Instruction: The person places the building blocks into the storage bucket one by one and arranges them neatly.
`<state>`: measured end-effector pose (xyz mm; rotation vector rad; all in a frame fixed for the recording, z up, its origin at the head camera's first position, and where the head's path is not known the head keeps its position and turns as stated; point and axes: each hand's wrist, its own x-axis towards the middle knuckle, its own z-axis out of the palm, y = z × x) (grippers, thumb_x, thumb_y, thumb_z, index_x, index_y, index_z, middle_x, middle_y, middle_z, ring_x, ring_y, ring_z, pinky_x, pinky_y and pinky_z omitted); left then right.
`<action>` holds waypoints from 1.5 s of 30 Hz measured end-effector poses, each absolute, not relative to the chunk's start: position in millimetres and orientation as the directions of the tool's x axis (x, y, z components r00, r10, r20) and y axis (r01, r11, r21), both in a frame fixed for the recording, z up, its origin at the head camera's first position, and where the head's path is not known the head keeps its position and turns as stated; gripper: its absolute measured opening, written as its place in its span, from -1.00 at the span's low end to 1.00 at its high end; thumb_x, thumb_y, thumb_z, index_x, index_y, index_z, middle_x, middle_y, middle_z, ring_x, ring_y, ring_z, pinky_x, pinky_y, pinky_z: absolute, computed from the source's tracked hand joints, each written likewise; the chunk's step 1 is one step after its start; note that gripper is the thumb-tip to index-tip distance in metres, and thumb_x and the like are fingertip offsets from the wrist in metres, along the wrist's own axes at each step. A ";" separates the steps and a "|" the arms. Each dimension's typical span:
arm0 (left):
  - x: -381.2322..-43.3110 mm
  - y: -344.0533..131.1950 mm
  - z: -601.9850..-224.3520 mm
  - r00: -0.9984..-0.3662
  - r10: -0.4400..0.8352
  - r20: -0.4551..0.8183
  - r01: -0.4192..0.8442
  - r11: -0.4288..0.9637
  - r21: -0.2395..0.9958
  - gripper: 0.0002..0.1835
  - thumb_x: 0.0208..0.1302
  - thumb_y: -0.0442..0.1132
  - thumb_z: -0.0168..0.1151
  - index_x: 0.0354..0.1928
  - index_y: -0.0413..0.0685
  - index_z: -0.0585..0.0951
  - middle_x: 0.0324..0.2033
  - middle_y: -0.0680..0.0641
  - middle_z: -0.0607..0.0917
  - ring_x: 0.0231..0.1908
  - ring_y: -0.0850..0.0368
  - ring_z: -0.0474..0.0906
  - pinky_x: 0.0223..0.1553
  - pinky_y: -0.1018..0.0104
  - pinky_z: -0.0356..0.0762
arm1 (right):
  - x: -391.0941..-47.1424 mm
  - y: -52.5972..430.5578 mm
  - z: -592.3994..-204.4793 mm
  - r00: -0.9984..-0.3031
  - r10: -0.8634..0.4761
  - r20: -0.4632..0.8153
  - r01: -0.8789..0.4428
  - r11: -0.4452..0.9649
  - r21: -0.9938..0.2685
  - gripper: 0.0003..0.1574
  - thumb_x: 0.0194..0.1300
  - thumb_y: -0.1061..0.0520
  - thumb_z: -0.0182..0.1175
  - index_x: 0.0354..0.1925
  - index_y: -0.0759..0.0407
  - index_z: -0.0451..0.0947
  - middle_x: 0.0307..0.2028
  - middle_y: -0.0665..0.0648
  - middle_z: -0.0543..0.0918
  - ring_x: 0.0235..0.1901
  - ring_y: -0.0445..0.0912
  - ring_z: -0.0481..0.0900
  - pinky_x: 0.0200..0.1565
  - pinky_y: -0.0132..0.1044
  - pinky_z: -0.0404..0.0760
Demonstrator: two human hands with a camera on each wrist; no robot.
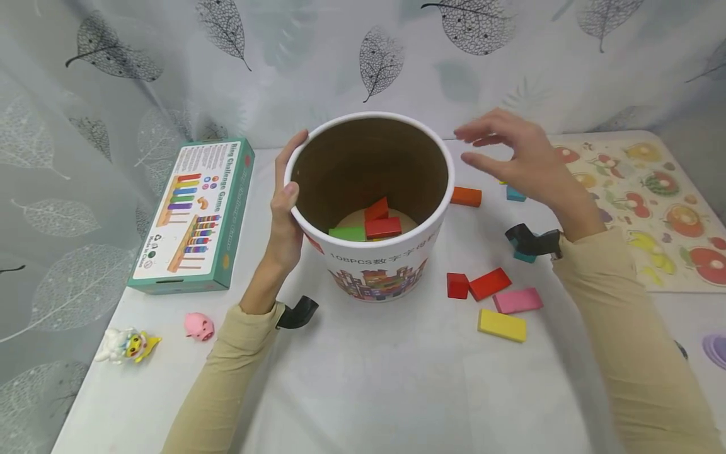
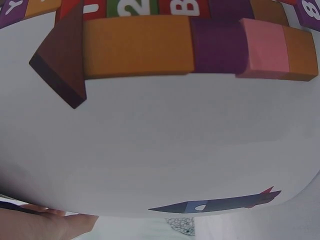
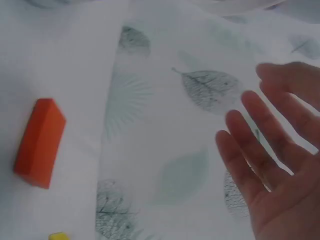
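Note:
A white bucket (image 1: 371, 271) with printed coloured blocks and lettering stands upright in the head view. My left hand (image 1: 286, 217) holds its left side, thumb at the rim and fingers along the outer wall. Inside the bucket lie a green block (image 1: 348, 234), a red block (image 1: 382, 227) and an orange piece (image 1: 377, 209); deeper ones are partly hidden. To the right of the rim my right hand (image 1: 513, 148) hovers in the air, fingers spread and holding nothing. Beneath it an orange block (image 1: 466, 197) rests on the table, visible also in the right wrist view.
Red, pink (image 1: 518, 301), yellow (image 1: 501, 325) and blue blocks lie right of the bucket. A fruit puzzle board (image 1: 652, 202) is at the far right. Leftward are a game box (image 1: 190, 214), a pink pig (image 1: 199, 326) and a small figurine (image 1: 129, 345). A leaf-patterned curtain (image 1: 329, 57) hangs behind.

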<state>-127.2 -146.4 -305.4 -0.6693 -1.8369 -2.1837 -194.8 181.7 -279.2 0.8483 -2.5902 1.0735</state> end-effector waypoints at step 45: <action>-125.9 -148.5 -304.4 -0.872 0.139 0.469 0.445 -0.172 0.879 -0.08 0.17 0.40 -0.04 0.49 0.13 0.07 0.35 -0.09 0.30 0.32 -0.12 0.23 0.26 -0.07 0.28 | -150.1 156.2 -215.8 -0.546 -0.427 0.721 -0.812 0.480 -0.332 -0.24 -0.07 0.44 0.45 0.17 0.27 0.53 0.01 0.27 0.64 0.00 -0.37 0.52 0.04 -0.60 0.47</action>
